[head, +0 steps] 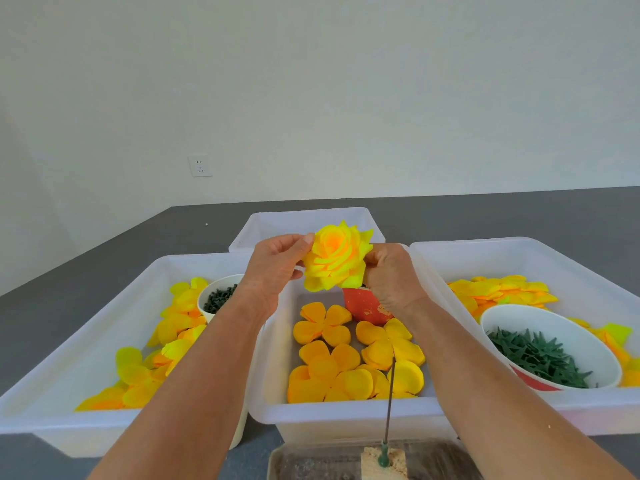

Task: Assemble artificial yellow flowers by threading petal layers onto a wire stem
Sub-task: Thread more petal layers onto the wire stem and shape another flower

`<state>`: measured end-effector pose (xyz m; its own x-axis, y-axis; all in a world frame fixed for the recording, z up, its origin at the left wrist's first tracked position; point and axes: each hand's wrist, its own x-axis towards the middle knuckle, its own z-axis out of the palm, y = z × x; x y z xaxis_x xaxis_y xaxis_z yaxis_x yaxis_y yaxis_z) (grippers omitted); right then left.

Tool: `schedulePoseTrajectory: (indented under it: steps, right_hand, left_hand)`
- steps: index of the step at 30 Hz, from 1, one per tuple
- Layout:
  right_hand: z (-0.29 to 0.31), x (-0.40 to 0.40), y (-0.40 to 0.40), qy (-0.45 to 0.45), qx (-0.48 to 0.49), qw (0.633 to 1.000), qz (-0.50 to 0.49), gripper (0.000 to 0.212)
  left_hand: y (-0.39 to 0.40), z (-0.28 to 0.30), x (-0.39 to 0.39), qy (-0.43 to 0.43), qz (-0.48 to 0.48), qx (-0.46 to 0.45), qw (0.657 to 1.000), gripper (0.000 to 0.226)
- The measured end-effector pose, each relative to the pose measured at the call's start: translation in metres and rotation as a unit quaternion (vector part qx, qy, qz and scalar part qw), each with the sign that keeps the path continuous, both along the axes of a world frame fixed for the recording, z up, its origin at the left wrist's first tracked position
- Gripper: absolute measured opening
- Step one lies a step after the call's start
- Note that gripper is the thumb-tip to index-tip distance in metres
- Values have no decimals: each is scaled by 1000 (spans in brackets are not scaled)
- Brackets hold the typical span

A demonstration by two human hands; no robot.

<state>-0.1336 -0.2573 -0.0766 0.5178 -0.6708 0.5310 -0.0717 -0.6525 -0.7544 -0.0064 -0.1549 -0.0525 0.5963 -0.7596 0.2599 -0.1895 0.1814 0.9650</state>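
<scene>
A layered yellow flower (335, 258) with an orange heart is held up above the middle white tray (277, 341). My left hand (277, 265) pinches its left petals with thumb and fingers. My right hand (391, 275) grips it from the right and underneath. Below, a thin wire stem (390, 400) stands upright in a small wooden block (382, 462) at the near edge, bare of petals. Loose orange-yellow petal layers (349, 355) lie flat in the middle tray.
A left tray (86, 341) holds yellow petals and a cup of dark green pieces (220, 297). A right tray (588, 258) holds petals and a bowl of green calyx stars (540, 358). A red cup (365, 304) stands under the flower. One more white tray (277, 220) sits behind.
</scene>
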Motion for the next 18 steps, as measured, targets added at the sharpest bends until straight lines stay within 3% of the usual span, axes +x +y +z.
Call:
schedulePoseTrajectory:
  steps: [3,9,15,18]
  right_hand:
    - [0,0,1,4,-17,1000,4,9]
    - [-5,3,-1,57,-18,998,14,16]
    - [1,1,0,6,29,999,20,14]
    - [1,0,0,-7,23,999,21,12]
  left_hand:
    - [-1,0,1,28,-9,19,999,23]
    - [1,-1,6,42,1,-9,999,9]
    - [0,0,8,104,10,-40,994,21]
    - [0,0,6,87,-8,-14,996,24]
